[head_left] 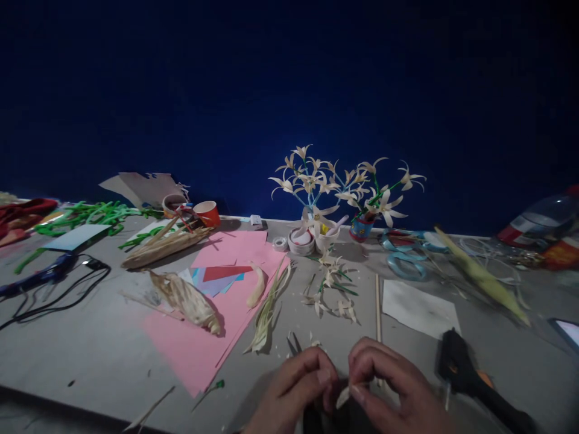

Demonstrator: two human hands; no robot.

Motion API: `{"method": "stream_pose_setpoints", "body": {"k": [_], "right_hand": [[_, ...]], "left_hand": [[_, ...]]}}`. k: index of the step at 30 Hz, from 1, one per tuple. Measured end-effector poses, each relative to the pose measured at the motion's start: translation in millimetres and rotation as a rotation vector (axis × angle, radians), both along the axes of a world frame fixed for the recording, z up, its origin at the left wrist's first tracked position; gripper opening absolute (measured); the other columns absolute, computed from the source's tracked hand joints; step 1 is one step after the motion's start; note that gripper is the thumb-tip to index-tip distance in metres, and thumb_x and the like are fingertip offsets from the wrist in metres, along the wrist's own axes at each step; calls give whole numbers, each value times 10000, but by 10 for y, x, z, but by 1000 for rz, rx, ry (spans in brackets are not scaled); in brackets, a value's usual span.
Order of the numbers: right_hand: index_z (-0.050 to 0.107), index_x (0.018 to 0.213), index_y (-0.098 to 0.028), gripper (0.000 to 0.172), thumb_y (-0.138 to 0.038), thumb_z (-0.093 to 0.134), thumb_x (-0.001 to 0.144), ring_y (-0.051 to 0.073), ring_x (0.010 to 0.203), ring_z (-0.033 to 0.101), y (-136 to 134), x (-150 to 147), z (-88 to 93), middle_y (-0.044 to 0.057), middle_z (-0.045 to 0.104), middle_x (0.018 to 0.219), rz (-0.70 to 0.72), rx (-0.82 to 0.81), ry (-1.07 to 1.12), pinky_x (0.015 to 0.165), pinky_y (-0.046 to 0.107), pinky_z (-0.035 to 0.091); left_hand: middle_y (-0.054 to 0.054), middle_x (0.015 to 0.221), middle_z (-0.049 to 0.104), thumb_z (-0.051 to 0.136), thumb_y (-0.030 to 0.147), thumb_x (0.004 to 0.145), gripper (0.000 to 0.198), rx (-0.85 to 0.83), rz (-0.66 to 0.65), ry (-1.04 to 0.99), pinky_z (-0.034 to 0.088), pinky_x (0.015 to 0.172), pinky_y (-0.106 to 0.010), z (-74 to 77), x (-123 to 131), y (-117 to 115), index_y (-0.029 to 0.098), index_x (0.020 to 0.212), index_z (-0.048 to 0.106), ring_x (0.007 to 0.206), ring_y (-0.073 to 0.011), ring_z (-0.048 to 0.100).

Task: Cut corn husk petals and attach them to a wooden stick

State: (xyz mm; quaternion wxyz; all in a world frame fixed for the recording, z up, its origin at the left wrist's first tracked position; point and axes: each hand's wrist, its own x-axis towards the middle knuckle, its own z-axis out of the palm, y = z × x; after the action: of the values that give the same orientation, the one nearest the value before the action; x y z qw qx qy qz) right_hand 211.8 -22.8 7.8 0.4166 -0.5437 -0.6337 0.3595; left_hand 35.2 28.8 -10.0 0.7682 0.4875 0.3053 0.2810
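Head view: I saw a pale strip (pixel 343 397).
The right hand (pixel 392 381) pinched it; about the left hand (pixel 302 386) I couldn't tell.

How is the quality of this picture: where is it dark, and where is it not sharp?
Head view: dim light, the blue wall nearly black towards the top corners; head view: the plastic bottle near the right edge looks smeared; head view: the pale piece at the right hand's fingertips is too soft to identify.
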Motion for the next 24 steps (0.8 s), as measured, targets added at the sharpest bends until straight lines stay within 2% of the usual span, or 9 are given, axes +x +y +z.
{"method": "stream_pose_setpoints", "body": {"k": [3,6,11,13,15,18,21,22,24], "right_hand": [[516,734,-238,138,-154,516,843,151,715,597,-20,-20,22,-22,569,764,-39,25,-184,661,236,456],[507,747,-241,145,-148,483,856,141,680,595,-45,-48,28,-31,560,751,-54,61,-294,629,231,459],[512,744,-242,160,-162,482,879,124,636,601,-76,-73,-10,-48,561,707,-118,150,-334,598,210,466],[507,740,-241,159,-153,497,872,114,613,598,-83,-86,-31,-56,558,687,-163,223,-326,591,197,465],[505,738,-241,165,-138,506,867,108,612,605,-94,-99,-48,-58,567,684,-186,277,-319,595,184,469],[499,734,-246,172,-118,519,847,106,628,626,-124,-93,-65,-59,598,696,-241,323,-302,605,170,482],[489,718,-253,168,-138,538,830,106,611,630,-141,-43,-68,-65,608,691,-332,370,-286,592,163,489],[492,711,-254,169,-144,544,828,104,599,626,-138,-25,-65,-68,606,681,-340,377,-286,584,161,487],[504,705,-254,167,-144,551,821,100,586,624,-119,-5,-56,-72,603,667,-323,378,-287,573,157,485]], "left_hand": [[-9,724,595,635,328,806,157,384,40,302,388,705,-275,117,-30,-15,179,756,624,737,-181,541],[-2,719,626,594,204,802,84,602,143,459,406,704,-265,139,9,-66,201,718,596,734,-177,579],[11,644,590,513,77,756,150,999,308,433,422,608,-254,49,155,-110,211,687,513,632,-149,574],[10,622,587,519,48,723,168,1191,409,386,432,620,-278,12,201,-102,213,697,497,612,-152,562],[11,614,587,528,34,709,184,1298,474,336,449,652,-308,-28,214,-84,215,723,494,603,-155,552],[8,647,576,527,48,736,178,1280,494,348,463,694,-346,-80,143,-48,220,762,493,639,-169,554],[-11,739,590,508,64,812,161,1104,549,468,470,676,-323,-53,13,-23,224,800,505,717,-181,583],[-12,760,605,498,81,838,147,1023,541,486,474,663,-306,-19,-17,-24,225,812,515,726,-177,599],[1,770,638,495,131,856,124,898,406,457,484,648,-283,61,-27,-44,235,853,561,725,-168,625]]}}
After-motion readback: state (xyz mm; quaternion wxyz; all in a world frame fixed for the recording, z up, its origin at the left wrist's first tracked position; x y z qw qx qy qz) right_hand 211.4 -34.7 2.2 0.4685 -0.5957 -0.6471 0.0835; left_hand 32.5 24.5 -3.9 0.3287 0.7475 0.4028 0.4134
